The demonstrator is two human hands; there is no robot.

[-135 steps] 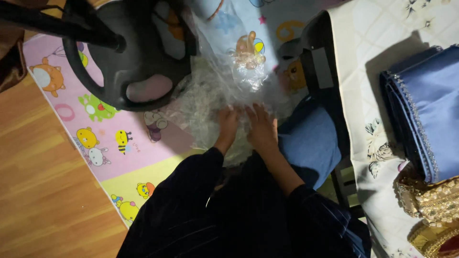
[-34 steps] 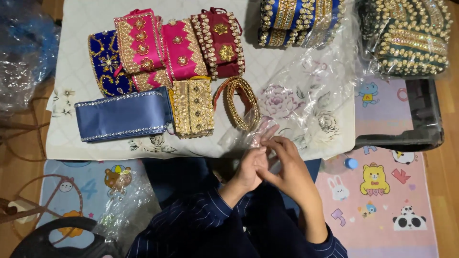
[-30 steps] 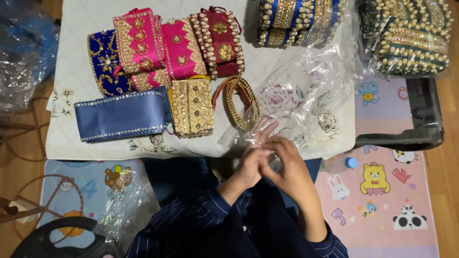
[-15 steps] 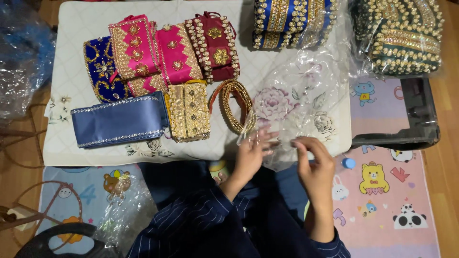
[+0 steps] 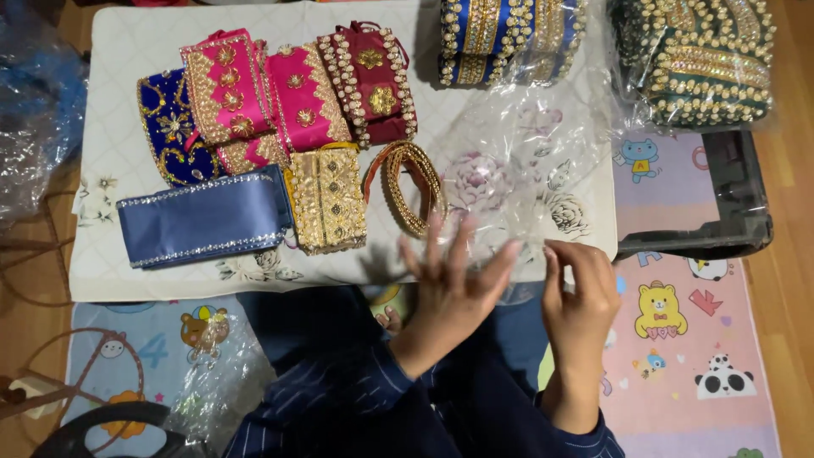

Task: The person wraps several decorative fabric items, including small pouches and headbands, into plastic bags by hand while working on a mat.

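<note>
The left hand (image 5: pixel 454 284) spreads its fingers wide and flat, the tips lying against the near edge of a clear plastic bag (image 5: pixel 526 170); whether they press it or only brush it cannot be told. The right hand (image 5: pixel 581 297) curls its fingers, thumb and forefinger pinched together on the bag's lower right edge. The bag is thin, see-through and crinkled, with glossy creases, and it lies on the right half of a white quilted cloth (image 5: pixel 119 93), letting the cloth's pink flower print show through.

Just left of the left hand's fingertips lies a gold beaded band (image 5: pixel 413 187), coiled in an oval, and next to it a gold embroidered pouch (image 5: pixel 329 201). Further left is a flat slate-blue satin pouch (image 5: pixel 206 216) with sparkling trim. Above them stand a navy pouch (image 5: pixel 168 127), 2 pink pouches (image 5: pixel 263 97) and a maroon pouch (image 5: pixel 371 76) edged with pearly beads. At the cloth's top sits a blue and gold bundle (image 5: pixel 500 34), partly wrapped in clear film. To the upper right, off the cloth, a dark green beaded bundle (image 5: pixel 699 59) lies in its own plastic wrap. A black tray (image 5: pixel 721 220) rests on a children's play mat (image 5: pixel 678 339) printed with cartoon animals.
</note>
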